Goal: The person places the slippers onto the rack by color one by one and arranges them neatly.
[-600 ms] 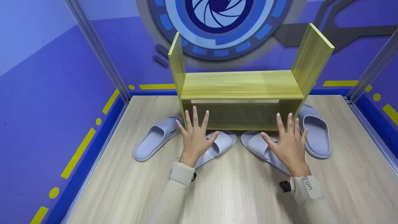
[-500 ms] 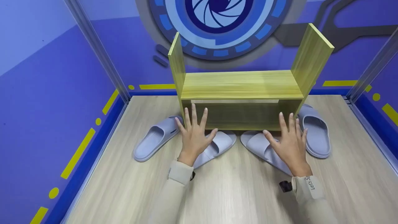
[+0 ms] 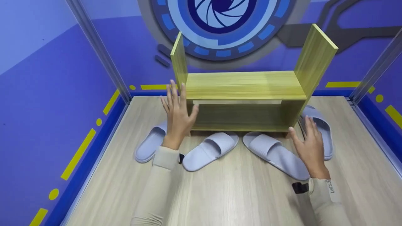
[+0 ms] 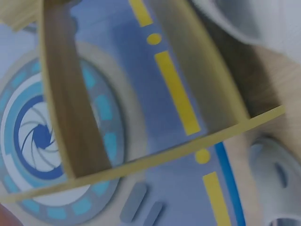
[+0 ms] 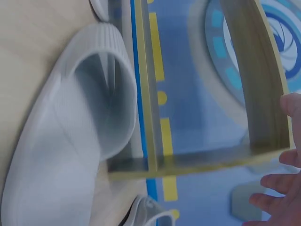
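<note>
The left hand [image 3: 177,119] and right hand [image 3: 309,147] are well apart, fingers mostly straight, neither gripping anything; whether a fingertip touches wood I cannot tell. Ahead of them, against the patterned wall [image 3: 150,37], stands the yellow wood-grain two-tier shelf [image 3: 245,84], its long axis running left to right, roughly along the line between the hands. The left hand overlaps the front of its left side panel [image 3: 179,59] and looks nearer the shelf; the right hand sits lower, just outside the right side panel [image 3: 315,56], between the inner right slide slipper [image 3: 276,155] and the outer right slide slipper [image 3: 326,131].
</note>
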### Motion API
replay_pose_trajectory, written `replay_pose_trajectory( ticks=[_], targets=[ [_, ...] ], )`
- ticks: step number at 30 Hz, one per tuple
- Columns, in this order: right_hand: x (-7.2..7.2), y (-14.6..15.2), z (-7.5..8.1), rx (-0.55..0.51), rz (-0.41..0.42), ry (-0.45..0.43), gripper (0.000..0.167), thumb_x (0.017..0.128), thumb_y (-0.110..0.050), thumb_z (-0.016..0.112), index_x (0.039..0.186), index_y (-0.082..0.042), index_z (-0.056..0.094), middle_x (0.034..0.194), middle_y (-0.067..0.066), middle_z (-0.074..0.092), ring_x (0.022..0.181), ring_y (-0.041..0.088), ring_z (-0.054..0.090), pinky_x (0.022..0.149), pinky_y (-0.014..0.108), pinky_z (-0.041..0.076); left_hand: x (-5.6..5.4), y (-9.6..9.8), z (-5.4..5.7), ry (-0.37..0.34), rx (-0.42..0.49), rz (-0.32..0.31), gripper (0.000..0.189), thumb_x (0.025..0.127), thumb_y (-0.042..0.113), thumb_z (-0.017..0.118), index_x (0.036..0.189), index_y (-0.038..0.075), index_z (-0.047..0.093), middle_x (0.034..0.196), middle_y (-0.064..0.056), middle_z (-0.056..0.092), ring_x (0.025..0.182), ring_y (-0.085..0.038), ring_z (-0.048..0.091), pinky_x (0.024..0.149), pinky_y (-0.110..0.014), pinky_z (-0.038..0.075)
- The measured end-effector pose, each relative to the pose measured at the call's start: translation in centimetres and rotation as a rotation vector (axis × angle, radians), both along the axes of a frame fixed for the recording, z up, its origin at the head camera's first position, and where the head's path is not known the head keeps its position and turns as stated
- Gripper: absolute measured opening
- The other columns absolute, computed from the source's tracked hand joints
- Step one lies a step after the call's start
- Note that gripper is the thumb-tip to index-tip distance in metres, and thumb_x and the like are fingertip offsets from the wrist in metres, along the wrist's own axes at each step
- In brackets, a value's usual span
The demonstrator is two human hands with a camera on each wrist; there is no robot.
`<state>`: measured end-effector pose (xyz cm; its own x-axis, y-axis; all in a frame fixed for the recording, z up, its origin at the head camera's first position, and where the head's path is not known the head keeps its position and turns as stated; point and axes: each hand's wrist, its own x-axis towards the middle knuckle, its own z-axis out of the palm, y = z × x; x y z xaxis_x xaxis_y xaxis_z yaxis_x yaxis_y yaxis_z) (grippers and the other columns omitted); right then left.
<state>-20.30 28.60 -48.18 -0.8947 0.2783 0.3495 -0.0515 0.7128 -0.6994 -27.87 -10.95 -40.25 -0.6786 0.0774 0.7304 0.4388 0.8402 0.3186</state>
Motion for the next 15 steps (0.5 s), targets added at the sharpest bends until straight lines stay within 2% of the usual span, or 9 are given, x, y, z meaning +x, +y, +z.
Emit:
replay_pose_trajectory(
  ticks=[3,9,15],
  targets=[
    [0.1,1.2,-0.3,-0.032,-0.009,-0.045,0.078,0.094,-0.044,0.056,0.154,-0.011,0.019,0.161,0.016,0.014,0.146,0.041,0.015,0.116,0.061,0.013,-0.7,-0.7,1.4,-0.015,0.062,-0.044,0.071,0.096,0.035,0.050,0.154,0.008,0.019,0.161,-0.019,0.006,0.150,-0.030,0.001,0.118,-0.055,-0.007],
    [-0.2,3.7,-1.3,-0.038,-0.038,-0.074,0.084,0.093,-0.041,0.059,0.155,-0.009,0.013,0.160,0.023,0.009,0.146,0.045,0.009,0.116,0.062,0.010,-2.2,-1.6,3.7,-0.053,0.097,-0.116,0.067,0.100,0.030,0.045,0.154,0.005,0.014,0.162,-0.016,0.006,0.151,-0.027,0.003,0.120,-0.050,-0.006],
    [-0.5,5.6,-2.7,-0.044,-0.025,-0.104,0.088,0.093,-0.039,0.058,0.155,-0.006,0.005,0.159,0.027,-0.001,0.145,0.050,0.002,0.113,0.067,0.007,-3.6,-2.4,5.4,-0.083,0.142,-0.146,0.065,0.103,0.033,0.038,0.155,0.006,0.011,0.163,-0.012,0.005,0.151,-0.022,0.005,0.121,-0.046,-0.004]
  ],
)
